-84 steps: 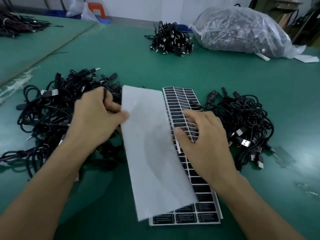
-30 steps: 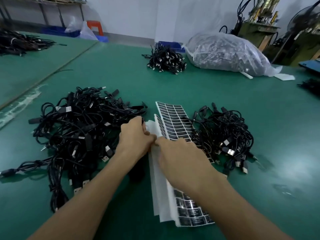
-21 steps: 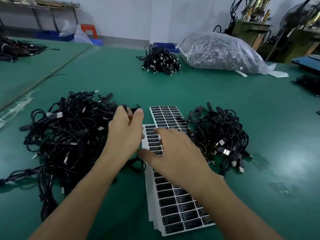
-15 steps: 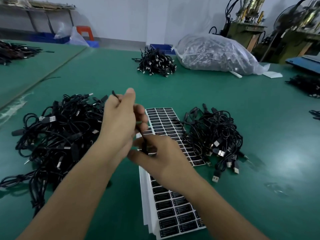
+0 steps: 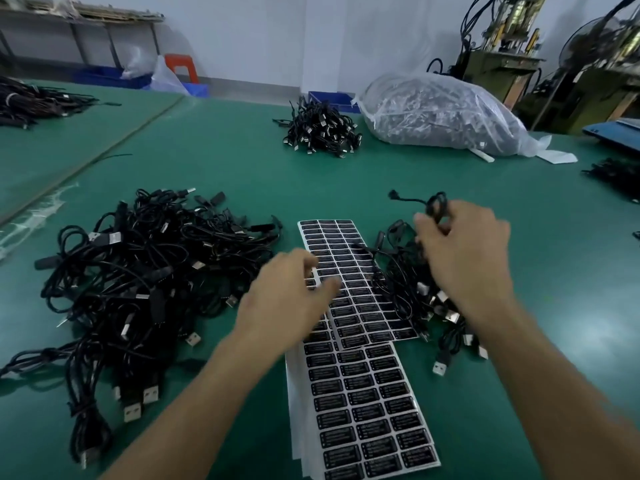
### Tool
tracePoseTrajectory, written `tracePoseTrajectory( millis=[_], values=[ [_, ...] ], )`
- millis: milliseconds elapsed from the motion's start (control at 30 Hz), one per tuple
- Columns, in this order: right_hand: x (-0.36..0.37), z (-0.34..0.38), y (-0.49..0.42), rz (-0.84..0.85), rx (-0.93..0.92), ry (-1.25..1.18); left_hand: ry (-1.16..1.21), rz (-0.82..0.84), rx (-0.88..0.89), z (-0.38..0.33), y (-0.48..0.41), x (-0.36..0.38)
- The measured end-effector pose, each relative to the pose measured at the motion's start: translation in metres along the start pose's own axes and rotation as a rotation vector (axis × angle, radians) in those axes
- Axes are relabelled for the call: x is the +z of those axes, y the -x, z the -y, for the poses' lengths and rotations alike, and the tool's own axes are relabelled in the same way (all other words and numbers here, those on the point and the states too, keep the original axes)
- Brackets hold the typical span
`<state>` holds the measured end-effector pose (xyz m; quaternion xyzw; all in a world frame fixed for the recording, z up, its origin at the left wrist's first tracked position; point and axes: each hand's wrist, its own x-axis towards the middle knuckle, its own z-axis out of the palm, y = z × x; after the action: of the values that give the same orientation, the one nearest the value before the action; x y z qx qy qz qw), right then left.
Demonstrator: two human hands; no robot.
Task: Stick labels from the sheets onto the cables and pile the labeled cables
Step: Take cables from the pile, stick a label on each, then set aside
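The right hand (image 5: 464,261) gripped one thin, rubbery black cable (image 5: 435,204), bunched in a loose loop above the smaller tangled pile (image 5: 405,289) that lay under that hand. The left hand (image 5: 284,306) hovered, blurred, over two overlapping label sheets (image 5: 363,393), glossy black rectangles in three columns on white backing (whether it pinched a label could not be told). Left of that hand sprawled the larger pile (image 5: 138,271) of black cables with metal USB plugs, all on the matte green counter (image 5: 242,168).

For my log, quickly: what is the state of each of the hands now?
Left hand: over the label sheet, blurred; cannot be told.
Right hand: holding a black cable.
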<state>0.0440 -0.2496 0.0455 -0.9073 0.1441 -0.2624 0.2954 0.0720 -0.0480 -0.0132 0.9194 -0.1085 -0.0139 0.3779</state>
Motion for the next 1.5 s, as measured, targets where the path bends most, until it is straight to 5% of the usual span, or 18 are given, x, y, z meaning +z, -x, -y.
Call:
tracePoseTrajectory(
  millis=[167,267,367,433,533,700,833,1033,1267,1367,1500],
  values=[
    [-0.009,-0.018,-0.025,0.041,0.127,0.226,-0.337,-0.02,0.056,0.011,0.012,0.028],
    [-0.006,-0.019,-0.017,0.082,0.089,0.398,-0.307,0.01,0.059,0.018,0.01,0.025],
    [0.005,-0.009,-0.002,-0.052,-0.059,0.484,-0.226,0.008,0.059,0.022,0.009,0.021],
    [0.019,0.006,0.011,-0.106,-0.227,0.42,-0.193,-0.016,0.068,0.024,0.01,0.022],
    [0.047,0.019,0.032,0.039,-0.427,0.228,-0.163,-0.036,0.073,0.025,0.012,0.022],
    [0.079,0.001,0.052,0.279,-0.349,0.074,-0.084,-0.212,0.138,0.022,0.015,0.011],
    [0.081,-0.008,0.052,0.347,-0.347,0.005,-0.372,-0.514,0.205,0.027,0.007,-0.009],
    [0.076,-0.012,0.055,0.237,-0.312,0.082,-0.666,-0.371,0.022,0.044,-0.015,-0.035],
    [0.068,-0.009,0.063,0.563,-0.27,0.366,-0.593,-0.567,0.272,0.067,-0.009,-0.035],
    [0.068,-0.007,0.065,0.588,-0.352,0.304,-0.49,-0.764,0.443,0.061,-0.003,-0.035],
    [0.064,-0.002,0.066,0.547,-0.421,0.206,-0.337,-0.832,0.588,0.052,0.002,-0.031]
  ],
)
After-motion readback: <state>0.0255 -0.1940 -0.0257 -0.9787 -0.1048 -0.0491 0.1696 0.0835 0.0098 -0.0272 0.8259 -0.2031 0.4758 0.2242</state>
